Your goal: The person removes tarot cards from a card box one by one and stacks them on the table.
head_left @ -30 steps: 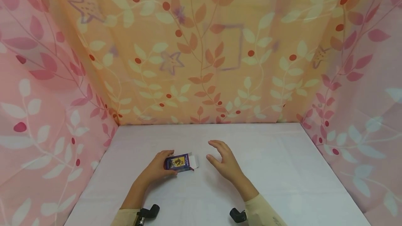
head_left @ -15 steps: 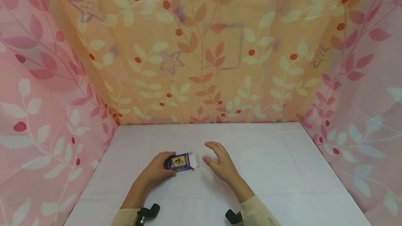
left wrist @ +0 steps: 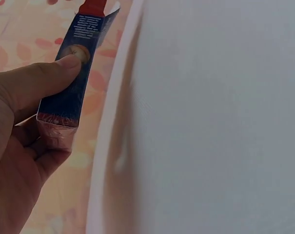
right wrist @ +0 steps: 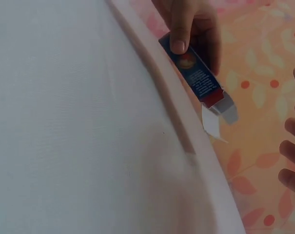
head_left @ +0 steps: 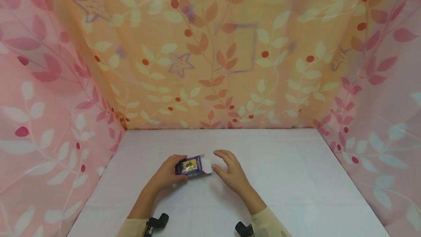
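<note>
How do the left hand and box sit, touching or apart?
Touching: the left wrist view shows the left hand gripping the box, thumb on its blue side.

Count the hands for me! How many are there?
2. The left hand grips a small box; the right hand, holding nothing, is beside the box's white flap. Neither is fully hidden, though the box covers some left fingers.

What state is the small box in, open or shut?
Open: the white flap sticks out from one end of the box.
</note>
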Tool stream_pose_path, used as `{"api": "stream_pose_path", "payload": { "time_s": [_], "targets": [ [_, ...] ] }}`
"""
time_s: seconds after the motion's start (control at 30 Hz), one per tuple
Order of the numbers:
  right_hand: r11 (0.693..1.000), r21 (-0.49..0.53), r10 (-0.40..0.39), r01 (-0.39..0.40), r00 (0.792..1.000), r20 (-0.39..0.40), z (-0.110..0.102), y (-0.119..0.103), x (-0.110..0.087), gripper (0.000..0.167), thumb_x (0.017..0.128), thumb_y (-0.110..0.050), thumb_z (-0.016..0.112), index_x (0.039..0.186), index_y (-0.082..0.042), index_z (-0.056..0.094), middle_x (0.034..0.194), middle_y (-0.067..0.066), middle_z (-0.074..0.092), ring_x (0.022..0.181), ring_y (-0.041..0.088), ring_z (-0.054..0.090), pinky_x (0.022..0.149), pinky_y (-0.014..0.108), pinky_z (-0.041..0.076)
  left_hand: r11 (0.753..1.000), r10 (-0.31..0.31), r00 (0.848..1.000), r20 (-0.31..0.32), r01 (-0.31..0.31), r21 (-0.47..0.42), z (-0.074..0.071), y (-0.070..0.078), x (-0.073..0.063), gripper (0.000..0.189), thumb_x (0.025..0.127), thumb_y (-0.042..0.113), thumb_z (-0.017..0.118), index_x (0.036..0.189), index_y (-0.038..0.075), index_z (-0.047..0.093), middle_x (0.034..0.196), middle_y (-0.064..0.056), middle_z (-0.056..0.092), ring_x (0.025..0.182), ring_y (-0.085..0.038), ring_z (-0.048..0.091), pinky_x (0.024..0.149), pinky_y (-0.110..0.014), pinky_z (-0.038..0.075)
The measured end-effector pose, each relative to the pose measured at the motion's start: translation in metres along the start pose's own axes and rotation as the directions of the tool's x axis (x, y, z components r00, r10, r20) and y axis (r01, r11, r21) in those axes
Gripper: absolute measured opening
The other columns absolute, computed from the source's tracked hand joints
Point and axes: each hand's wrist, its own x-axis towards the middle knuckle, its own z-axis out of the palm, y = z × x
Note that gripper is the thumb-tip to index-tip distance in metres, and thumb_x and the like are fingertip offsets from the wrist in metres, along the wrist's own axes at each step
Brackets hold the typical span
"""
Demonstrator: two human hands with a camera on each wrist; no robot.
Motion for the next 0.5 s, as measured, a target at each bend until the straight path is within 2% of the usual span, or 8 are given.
{"api": "stream_pose_path", "payload": {
  "time_s": [0.13,0.33,0.5],
  "targets": [
    [1.0,0.007,-0.002,0.002,1.0,-0.01,-0.004,-0.002,0.001,0.045,0.095,-0.031,0.074,0.135,-0.013,0.065,0.137,-0.002,0.062,0.132,0.022,0.054,0.112,0.052,0.045,1.0,0.023,1.0,-0.013,-0.023,-0.006,-0.002,0.012,-0.001,0.079,0.076,0.021,0.092,0.144,0.01,0.056,0.138,-0.005,0.06,0.129,-0.026,0.055,0.112,-0.051,0.044],
    [1.0,0.021,0.005,-0.004,1.0,-0.027,-0.008,-0.004,0.001,0.04,0.094,-0.026,0.075,0.13,-0.009,0.068,0.13,-0.001,0.065,0.126,0.022,0.058,0.107,0.051,0.049,0.999,-0.025,1.0,-0.009,0.024,-0.038,-0.002,0.028,0.0,0.08,0.077,0.021,0.092,0.147,0.012,0.054,0.141,-0.003,0.057,0.13,-0.025,0.053,0.114,-0.051,0.043],
    [0.999,0.032,-0.001,0.002,0.999,-0.041,-0.011,-0.004,0.0,0.036,0.094,-0.024,0.076,0.126,-0.009,0.07,0.122,-0.002,0.068,0.117,0.019,0.062,0.099,0.047,0.054,0.998,-0.026,1.0,-0.011,0.025,-0.049,0.0,0.037,0.001,0.08,0.077,0.019,0.091,0.147,0.014,0.054,0.14,-0.004,0.056,0.13,-0.025,0.053,0.113,-0.052,0.044]
  ]
}}
